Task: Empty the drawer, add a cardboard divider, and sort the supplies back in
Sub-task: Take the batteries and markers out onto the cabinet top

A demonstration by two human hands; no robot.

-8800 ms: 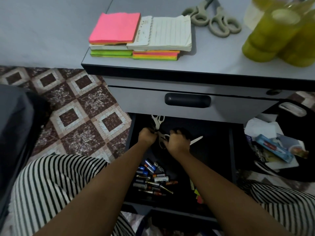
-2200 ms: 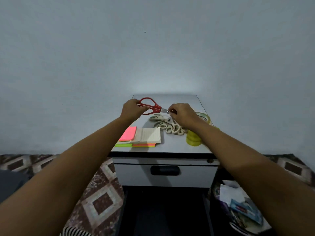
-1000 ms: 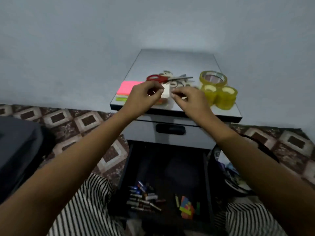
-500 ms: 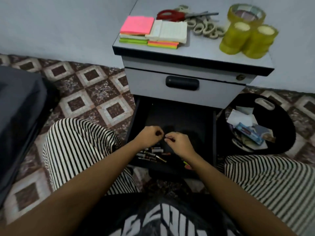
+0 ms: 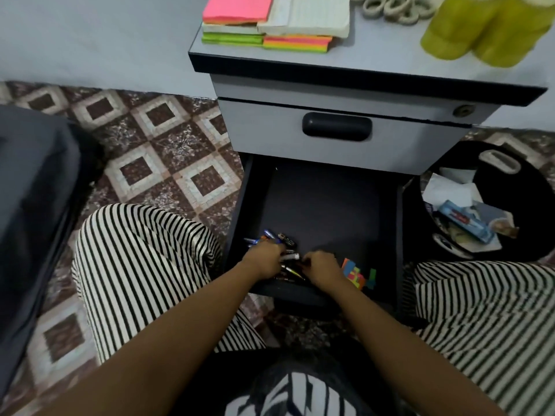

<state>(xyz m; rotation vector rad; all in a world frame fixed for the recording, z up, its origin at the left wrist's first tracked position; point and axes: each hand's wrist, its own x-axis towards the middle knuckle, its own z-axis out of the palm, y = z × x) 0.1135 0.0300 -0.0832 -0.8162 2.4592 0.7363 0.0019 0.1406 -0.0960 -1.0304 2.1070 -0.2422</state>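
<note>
at the drawer's [image 5: 324,199] near edge, batteries [image 5: 271,236] under fingers [image 5: 274,253]

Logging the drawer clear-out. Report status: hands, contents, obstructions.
Both hands in: left hand and right hand on the loose pile of small cylindrical batteries, grip hidden. Also in the open black drawer: small coloured paper tabs, beside the right hand. No obstruction seen.

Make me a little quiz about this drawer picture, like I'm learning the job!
1. True or false: the left hand and the right hand both reach into the open black drawer.
2. What lies in the drawer just right of the right hand? A) small coloured paper tabs B) red scissors C) a tape roll
3. Fill in: the pink sticky-note pad sits on ___ of the grey cabinet.
Key: 1 true; 2 A; 3 top.
</note>
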